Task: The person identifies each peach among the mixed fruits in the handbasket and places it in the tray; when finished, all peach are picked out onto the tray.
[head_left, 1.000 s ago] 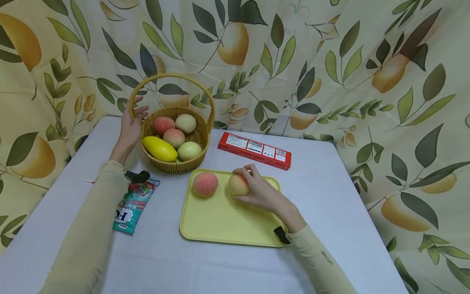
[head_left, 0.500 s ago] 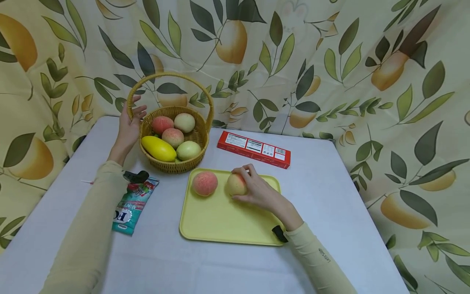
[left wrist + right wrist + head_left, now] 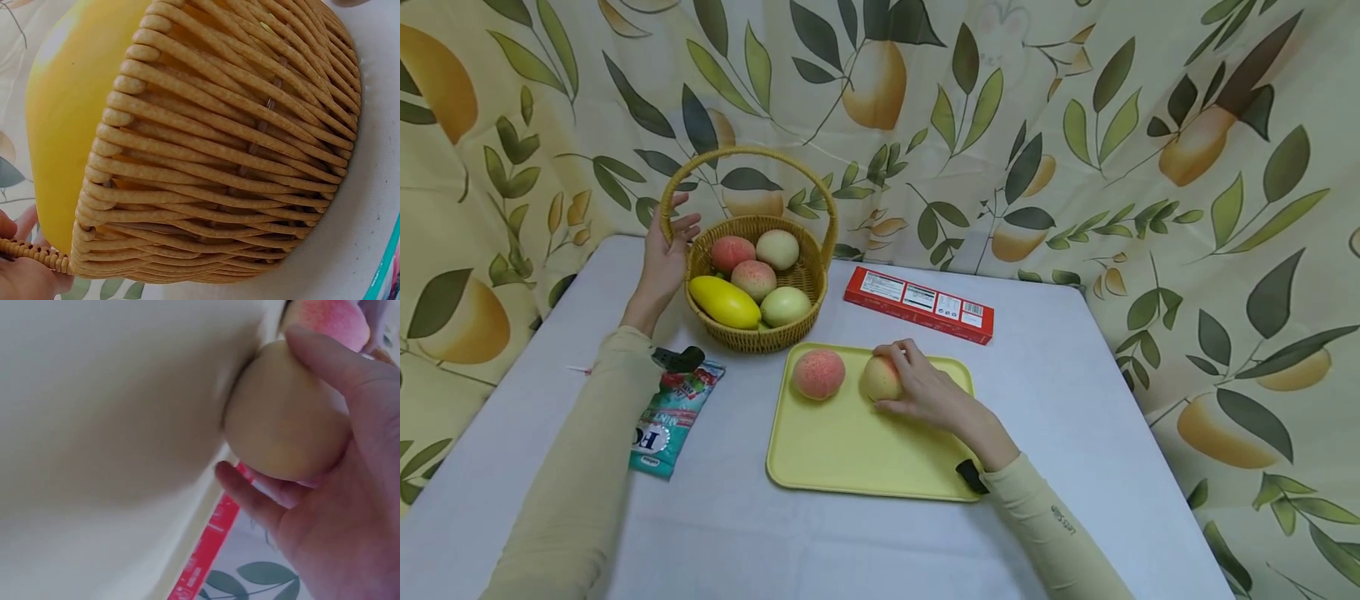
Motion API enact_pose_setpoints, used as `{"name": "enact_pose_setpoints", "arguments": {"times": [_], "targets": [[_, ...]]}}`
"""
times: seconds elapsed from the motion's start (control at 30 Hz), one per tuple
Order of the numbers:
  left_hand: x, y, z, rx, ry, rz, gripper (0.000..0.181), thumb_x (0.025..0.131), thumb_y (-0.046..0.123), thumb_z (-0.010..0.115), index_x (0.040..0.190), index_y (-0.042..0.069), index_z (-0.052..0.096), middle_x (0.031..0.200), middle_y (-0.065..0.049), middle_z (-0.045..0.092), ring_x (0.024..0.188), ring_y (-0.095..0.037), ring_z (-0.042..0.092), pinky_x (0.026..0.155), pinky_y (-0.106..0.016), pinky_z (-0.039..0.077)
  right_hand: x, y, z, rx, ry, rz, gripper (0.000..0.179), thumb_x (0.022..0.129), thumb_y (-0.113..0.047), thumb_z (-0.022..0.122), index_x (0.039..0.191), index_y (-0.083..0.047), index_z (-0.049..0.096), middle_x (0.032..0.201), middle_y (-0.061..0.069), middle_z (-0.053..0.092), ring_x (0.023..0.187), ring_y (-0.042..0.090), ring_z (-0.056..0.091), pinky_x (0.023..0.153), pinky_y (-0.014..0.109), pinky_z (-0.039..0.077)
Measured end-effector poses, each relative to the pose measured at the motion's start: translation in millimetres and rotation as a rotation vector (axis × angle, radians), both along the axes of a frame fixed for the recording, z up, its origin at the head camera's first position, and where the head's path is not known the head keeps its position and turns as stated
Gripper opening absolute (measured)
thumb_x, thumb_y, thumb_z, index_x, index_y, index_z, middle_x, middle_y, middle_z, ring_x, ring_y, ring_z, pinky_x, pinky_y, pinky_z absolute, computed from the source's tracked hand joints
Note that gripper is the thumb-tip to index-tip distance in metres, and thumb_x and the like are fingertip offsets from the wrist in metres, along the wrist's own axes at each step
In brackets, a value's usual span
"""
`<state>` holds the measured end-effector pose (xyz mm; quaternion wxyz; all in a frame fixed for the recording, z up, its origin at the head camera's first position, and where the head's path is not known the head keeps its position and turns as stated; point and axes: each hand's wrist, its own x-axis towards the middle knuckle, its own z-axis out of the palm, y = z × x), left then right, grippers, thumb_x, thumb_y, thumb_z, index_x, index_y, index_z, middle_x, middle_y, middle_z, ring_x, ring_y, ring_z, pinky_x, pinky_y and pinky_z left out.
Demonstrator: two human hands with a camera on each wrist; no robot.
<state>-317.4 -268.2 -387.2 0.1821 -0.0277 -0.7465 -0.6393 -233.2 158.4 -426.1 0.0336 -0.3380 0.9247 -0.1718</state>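
Observation:
In the head view, my left hand (image 3: 664, 254) holds the handle of a wicker basket (image 3: 756, 340) at its left side; the left wrist view shows the handle (image 3: 37, 253) passing between thumb and fingers. Inside the basket lie a yellow mango-shaped fruit (image 3: 724, 302), two reddish peaches (image 3: 733, 254) and two pale green round fruits (image 3: 786, 307). My right hand (image 3: 928, 387) grips a pale yellow peach (image 3: 882, 379) over the right half of a yellow tray (image 3: 850, 454); thumb and fingers spread around it in the right wrist view. A pink peach (image 3: 818, 374) sits on the tray's left.
Behind the tray, a red box (image 3: 919, 305) lies at a slant on the white-covered table (image 3: 1060, 392). A teal packet (image 3: 673, 417) rests left of the tray, partly under the left forearm. A patterned curtain (image 3: 955, 142) hangs close behind the table.
Almost nothing differs: the whole view has shifted slightly. Both hands keep their hold on the basket handle and the pale yellow peach.

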Motion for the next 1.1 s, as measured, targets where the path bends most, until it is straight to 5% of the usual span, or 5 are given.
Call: {"name": "enact_pose_setpoints", "arguments": {"times": [0.27,1.1], "targets": [[-9.6,-7.6,-12.1,-0.016,-0.004,0.011,0.056,0.108,-0.002,0.029,0.157,0.024,0.031,0.154,-0.026,0.043,0.141,-0.039,0.048,0.124,-0.055,0.036,2.5,-2,4.9,0.062,0.029,0.041,0.076,0.088,-0.042,0.080,0.149,-0.018,0.040,0.136,0.010,0.050,0.115,0.023,0.057,0.084,0.042,0.061],[-11.6,-7.1,-12.6,-0.010,-0.022,0.015,0.056,0.108,-0.001,0.028,0.159,0.023,0.029,0.155,-0.027,0.043,0.141,-0.038,0.047,0.123,-0.054,0.036,2.4,-2,13.2,0.051,-0.023,0.001,0.066,0.099,-0.049,0.063,0.155,-0.027,0.037,0.150,0.006,0.047,0.132,0.027,0.053,0.108,0.050,0.051]]}}
